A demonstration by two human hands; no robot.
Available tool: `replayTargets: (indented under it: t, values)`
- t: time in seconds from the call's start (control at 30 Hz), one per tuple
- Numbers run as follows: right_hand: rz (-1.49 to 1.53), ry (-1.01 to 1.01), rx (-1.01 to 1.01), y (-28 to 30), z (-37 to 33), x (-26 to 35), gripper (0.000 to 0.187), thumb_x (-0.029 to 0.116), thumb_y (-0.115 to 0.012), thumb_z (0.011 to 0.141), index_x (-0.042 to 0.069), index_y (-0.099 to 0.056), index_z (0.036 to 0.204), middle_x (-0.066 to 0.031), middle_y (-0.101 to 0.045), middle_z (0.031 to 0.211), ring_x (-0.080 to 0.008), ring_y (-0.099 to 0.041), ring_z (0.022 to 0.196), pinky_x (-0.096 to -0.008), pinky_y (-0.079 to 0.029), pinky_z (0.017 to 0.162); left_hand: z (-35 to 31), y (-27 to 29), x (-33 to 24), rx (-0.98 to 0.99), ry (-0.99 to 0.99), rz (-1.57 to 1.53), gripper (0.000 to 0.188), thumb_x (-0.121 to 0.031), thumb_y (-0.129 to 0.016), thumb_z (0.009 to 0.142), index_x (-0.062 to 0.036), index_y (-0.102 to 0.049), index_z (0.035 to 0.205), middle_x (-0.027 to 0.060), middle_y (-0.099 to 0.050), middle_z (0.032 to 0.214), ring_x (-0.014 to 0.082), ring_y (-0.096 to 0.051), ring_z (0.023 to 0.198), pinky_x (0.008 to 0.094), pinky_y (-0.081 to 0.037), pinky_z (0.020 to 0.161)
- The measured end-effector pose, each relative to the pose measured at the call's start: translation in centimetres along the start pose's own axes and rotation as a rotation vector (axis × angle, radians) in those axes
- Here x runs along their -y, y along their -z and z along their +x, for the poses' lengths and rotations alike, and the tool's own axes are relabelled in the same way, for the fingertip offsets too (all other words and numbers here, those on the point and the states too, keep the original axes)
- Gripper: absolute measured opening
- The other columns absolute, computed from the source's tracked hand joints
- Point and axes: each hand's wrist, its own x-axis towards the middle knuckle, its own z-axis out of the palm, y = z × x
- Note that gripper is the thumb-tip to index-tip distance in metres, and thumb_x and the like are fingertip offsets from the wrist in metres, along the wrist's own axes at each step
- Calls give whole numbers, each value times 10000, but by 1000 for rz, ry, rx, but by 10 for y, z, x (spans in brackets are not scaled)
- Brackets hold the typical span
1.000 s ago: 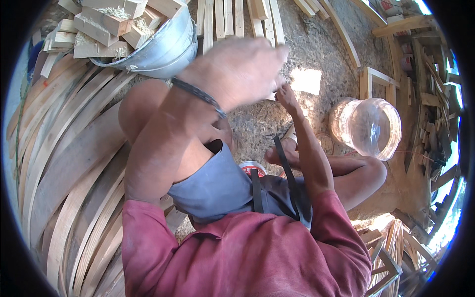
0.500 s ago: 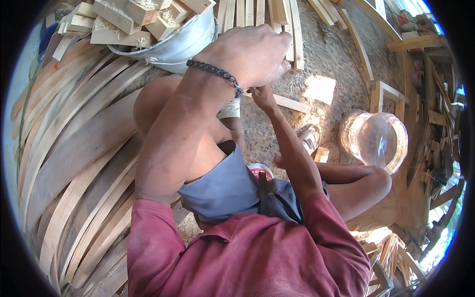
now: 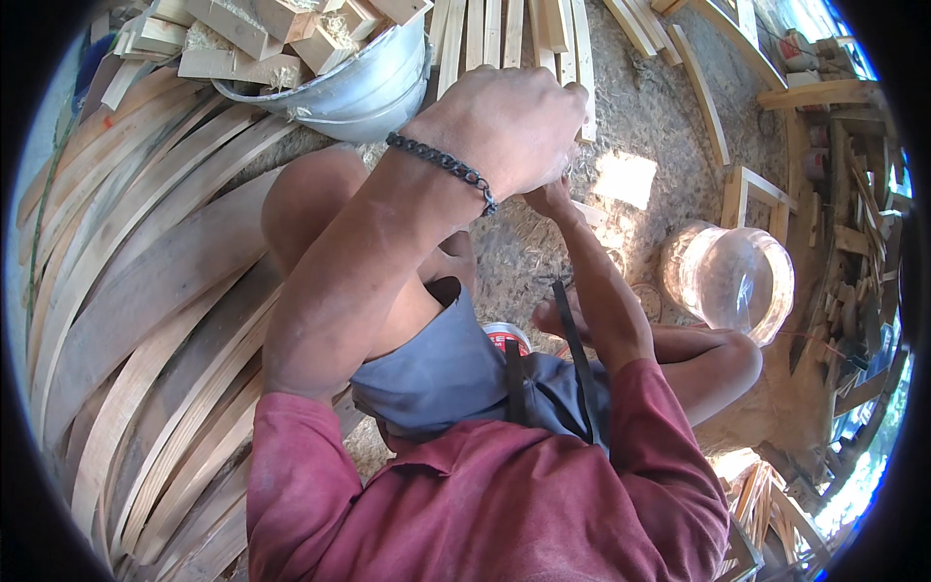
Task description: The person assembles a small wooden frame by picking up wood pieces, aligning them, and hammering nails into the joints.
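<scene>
My left hand (image 3: 509, 126), with a dark chain bracelet at the wrist, reaches out in front of me. Its fingers are curled closed, and whatever they grip is hidden beneath the hand. Close against its lower right side is my right hand (image 3: 551, 197), bent inward and looking closed. The left hand covers most of its fingers, so I cannot make out what it holds. A pale wood strip (image 3: 592, 213) shows just to the right of the right hand. Long wooden strips (image 3: 514, 39) lie on the ground beyond both hands.
A metal basin (image 3: 364, 92) heaped with wood offcuts (image 3: 233, 68) stands far left. Curved planks (image 3: 145, 339) are stacked at my left. To the right are a clear plastic container (image 3: 732, 281) and a wooden frame (image 3: 761, 192). A red-and-white tin (image 3: 506, 337) sits between my legs.
Both hands have shifted right and slightly nearer to me, still close together. A small wood block and a sandal near my right forearm no longer show. A second dark strap now shows at my lap.
</scene>
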Motion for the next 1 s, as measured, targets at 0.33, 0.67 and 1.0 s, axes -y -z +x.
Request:
replayTargets:
  t: [0.33, 0.67, 1.0]
  values:
    - [225, 171, -12, 9, -9, 13, 216, 224, -662, 851, 46, -633, 970, -157, -558, 1098, -375, -550, 1077, -449, -471, 909, 1, -2, -3, 14, 4, 15, 376, -276, -639, 941, 17, -569, 1166, 229, -679, 1029, 400, -662, 1019, 482, -532, 890]
    - [-119, 261, -101, -8, -42, 5, 161, 180, -539, 889, 63, -645, 919, -111, -533, 1062, -305, -519, 1043, -450, -422, 900, 1, -2, -11, 27, -2, 4, 385, -269, -665, 929, 16, -576, 1172, 215, -685, 984, 388, -688, 974, 469, -561, 841]
    - [408, 18, -120, 7, -25, 14, 274, 230, -599, 946, 4, -606, 1102, -204, -622, 1036, -389, -585, 1012, -492, -465, 878, 2, -6, -11, 37, -28, 33, 360, -255, -666, 919, 36, -598, 1122, 221, -690, 963, 378, -698, 942, 465, -568, 814]
